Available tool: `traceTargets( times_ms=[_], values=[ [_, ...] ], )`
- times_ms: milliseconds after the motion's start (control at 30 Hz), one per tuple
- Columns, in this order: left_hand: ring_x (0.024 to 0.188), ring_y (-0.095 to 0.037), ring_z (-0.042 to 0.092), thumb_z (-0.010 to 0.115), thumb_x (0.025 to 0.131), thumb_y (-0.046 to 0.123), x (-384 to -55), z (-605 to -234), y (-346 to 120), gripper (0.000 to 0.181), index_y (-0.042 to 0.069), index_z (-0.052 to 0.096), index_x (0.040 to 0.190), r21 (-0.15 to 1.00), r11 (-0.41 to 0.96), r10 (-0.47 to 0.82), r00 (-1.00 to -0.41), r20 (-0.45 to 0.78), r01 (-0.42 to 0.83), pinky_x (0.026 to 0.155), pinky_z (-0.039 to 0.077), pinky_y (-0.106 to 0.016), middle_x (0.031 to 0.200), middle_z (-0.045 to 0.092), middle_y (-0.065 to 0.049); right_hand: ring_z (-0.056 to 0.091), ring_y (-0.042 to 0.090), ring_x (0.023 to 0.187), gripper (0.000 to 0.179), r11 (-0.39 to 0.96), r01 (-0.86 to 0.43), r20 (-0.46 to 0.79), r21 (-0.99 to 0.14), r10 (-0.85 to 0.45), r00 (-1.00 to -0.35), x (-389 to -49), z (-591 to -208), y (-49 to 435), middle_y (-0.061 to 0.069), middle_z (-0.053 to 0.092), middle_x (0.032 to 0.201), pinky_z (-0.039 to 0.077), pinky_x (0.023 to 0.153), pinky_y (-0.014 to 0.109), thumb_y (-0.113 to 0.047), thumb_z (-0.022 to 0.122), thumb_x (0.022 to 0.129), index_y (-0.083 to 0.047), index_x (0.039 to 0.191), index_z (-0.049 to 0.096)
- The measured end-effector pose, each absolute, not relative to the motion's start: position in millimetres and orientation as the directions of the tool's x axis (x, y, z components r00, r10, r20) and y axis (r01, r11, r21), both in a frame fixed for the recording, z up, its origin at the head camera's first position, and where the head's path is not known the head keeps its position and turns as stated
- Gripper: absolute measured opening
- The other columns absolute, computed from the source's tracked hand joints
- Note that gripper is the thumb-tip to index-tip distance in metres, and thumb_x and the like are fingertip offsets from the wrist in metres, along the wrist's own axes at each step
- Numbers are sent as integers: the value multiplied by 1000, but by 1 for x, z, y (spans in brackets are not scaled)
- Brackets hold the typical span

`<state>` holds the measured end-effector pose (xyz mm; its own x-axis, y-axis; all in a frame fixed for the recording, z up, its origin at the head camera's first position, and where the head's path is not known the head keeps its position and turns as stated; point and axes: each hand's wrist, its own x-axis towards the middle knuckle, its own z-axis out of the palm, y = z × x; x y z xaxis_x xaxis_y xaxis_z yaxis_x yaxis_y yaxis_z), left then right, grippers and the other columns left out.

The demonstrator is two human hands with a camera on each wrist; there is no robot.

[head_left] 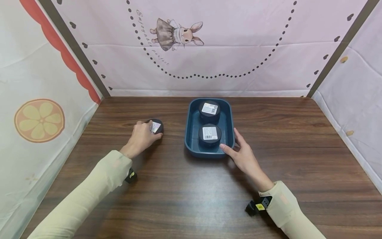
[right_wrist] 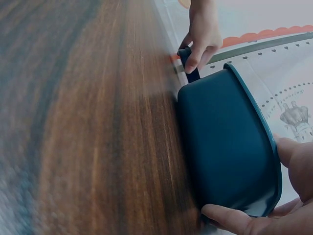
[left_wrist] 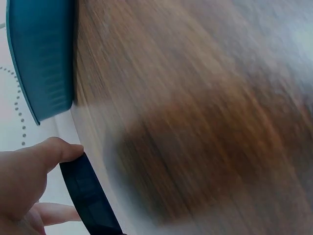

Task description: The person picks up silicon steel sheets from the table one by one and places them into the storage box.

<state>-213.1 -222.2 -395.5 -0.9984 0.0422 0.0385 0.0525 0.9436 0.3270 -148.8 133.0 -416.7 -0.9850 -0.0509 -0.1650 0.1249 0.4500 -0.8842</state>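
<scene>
My left hand (head_left: 141,137) pinches a round black container (head_left: 156,127) with a shiny label on top, at the table's left. In the left wrist view, thumb and fingers grip the sides of this black container (left_wrist: 90,196); whether it touches the table I cannot tell. At the tray's near right corner, my right hand (head_left: 244,156) holds the blue tray (head_left: 194,153), its thumb over the rim and its fingers along the outer wall (right_wrist: 230,142). Inside the tray sit two more labelled black containers, one at the back (head_left: 209,111) and one in front (head_left: 210,135).
The brown wooden table (head_left: 191,199) reaches back to a pink curtain (head_left: 238,39) with a rabbit print. Pale printed cloth hangs along the left (head_left: 18,79) and right (head_left: 367,99) sides. Between the left hand and the tray lies a strip of bare tabletop.
</scene>
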Motion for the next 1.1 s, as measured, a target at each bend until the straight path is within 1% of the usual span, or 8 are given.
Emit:
traceTargets(
  times_ms=[133, 300, 533, 900, 1100],
  values=[
    [110, -49, 57, 71, 89, 31, -211, -393, -219, 72, -15, 47, 139, 333, 941, 51, -998, 44, 63, 87, 56, -55, 122, 57, -42, 43, 42, 143, 90, 451, 121, -161, -884, -51, -986, -149, -417, 133, 19, 31, 163, 40, 113, 54, -44, 68, 94, -26, 162, 13],
    [107, -46, 58, 70, 90, 33, -208, -386, -215, 71, -13, 48, 140, 348, 934, 68, -997, 37, 76, 85, 55, -53, 124, 57, -40, 44, 42, 142, 89, 450, 115, -156, -886, -53, -986, -149, -417, 133, 19, 32, 163, 41, 113, 54, -43, 68, 94, -26, 162, 13],
    [102, -41, 59, 70, 91, 35, -201, -375, -208, 74, -10, 45, 144, 374, 925, 72, -997, 2, 68, 81, 58, -48, 130, 52, -41, 44, 41, 142, 90, 447, 116, -156, -887, -53, -986, -149, -417, 133, 19, 32, 162, 40, 113, 54, -43, 69, 94, -24, 162, 13],
    [102, -40, 61, 71, 90, 35, -196, -367, -200, 75, -9, 45, 145, 396, 915, 80, -997, 9, 77, 84, 58, -49, 134, 51, -40, 44, 42, 142, 90, 445, 123, -164, -887, -54, -985, -149, -415, 133, 19, 31, 163, 40, 113, 54, -43, 69, 94, -24, 162, 13],
    [103, -40, 61, 73, 89, 35, -193, -363, -194, 74, -9, 47, 143, 406, 908, 101, -994, 28, 104, 83, 58, -48, 132, 54, -38, 44, 42, 142, 90, 443, 123, -165, -888, -58, -985, -148, -415, 133, 20, 31, 162, 40, 113, 54, -42, 69, 94, -24, 162, 13]
  ],
)
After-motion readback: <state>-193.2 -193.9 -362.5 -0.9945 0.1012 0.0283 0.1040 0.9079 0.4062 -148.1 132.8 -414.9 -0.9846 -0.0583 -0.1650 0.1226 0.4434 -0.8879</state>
